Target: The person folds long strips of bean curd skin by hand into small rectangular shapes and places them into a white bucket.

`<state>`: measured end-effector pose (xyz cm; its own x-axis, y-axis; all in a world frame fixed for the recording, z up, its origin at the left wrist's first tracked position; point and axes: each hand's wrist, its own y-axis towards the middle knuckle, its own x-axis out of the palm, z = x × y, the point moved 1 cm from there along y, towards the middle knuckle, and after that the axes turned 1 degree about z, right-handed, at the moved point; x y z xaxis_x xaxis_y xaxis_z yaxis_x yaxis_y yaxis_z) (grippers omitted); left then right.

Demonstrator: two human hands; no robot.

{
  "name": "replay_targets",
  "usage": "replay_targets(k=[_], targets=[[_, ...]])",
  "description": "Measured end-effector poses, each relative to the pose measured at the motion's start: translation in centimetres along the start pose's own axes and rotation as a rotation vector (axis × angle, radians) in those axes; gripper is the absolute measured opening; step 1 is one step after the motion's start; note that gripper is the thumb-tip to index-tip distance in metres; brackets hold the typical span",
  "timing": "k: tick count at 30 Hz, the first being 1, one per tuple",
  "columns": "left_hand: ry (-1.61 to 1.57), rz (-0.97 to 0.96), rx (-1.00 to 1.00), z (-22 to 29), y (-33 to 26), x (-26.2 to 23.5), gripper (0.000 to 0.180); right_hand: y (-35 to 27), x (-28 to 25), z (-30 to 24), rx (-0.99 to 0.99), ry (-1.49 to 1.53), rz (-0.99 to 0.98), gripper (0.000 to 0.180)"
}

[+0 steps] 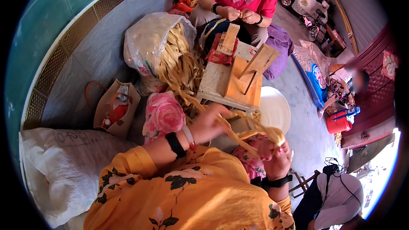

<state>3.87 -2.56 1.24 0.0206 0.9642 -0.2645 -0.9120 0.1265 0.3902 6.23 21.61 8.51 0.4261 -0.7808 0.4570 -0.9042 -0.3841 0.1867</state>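
Observation:
My right hand (pixel 276 161) is closed on a bundle of pale yellow dried strips (pixel 272 133), which look like corn husk and loop up over the fingers. Strands stretch from there leftward to my left hand (pixel 209 124), blurred by motion, so whether its fingers grip them is hidden. Just beyond my hands stands a low worn bench (pixel 215 79). On it sits a wooden block stand (pixel 245 83) with a tilted upright board (pixel 260 61) and a thin dark rod. Loose strips (pixel 175 55) spill out of a clear plastic bag (pixel 147 38) toward my left hand.
Across the bench a person in a red top (pixel 243 0) handles a small yellow piece. A white round lid or basin (pixel 275 108) lies right of the bench. At left are a tote bag (pixel 117 106) and white sack (pixel 64 166). Other people (pixel 341 196) sit at right.

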Motion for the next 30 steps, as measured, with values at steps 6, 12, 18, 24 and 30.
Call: replay_targets(k=[6,12,18,24,30], targets=[[0.206,0.03,-0.181,-1.8,0.1,-1.7,0.023,-0.9,-2.2,-1.8,-0.144,-0.076,0.091,0.03],[0.128,-0.972,-0.46,-2.4,-1.1,0.0,0.036,-0.6,-3.0,-0.4,-0.02,-0.963,0.049,0.028],[-0.273,-0.66,-0.117,0.1,0.0,0.7,0.038,2.5,-0.4,1.4,0.078,-0.863,-0.005,0.021],[-0.992,-0.192,-0.742,1.7,0.8,1.8,0.026,3.7,0.7,3.6,-0.194,-1.335,-0.245,0.03],[-1.101,0.511,-0.564,-2.1,2.3,0.0,0.018,3.8,-0.3,5.9,0.146,-1.232,-0.339,0.029]])
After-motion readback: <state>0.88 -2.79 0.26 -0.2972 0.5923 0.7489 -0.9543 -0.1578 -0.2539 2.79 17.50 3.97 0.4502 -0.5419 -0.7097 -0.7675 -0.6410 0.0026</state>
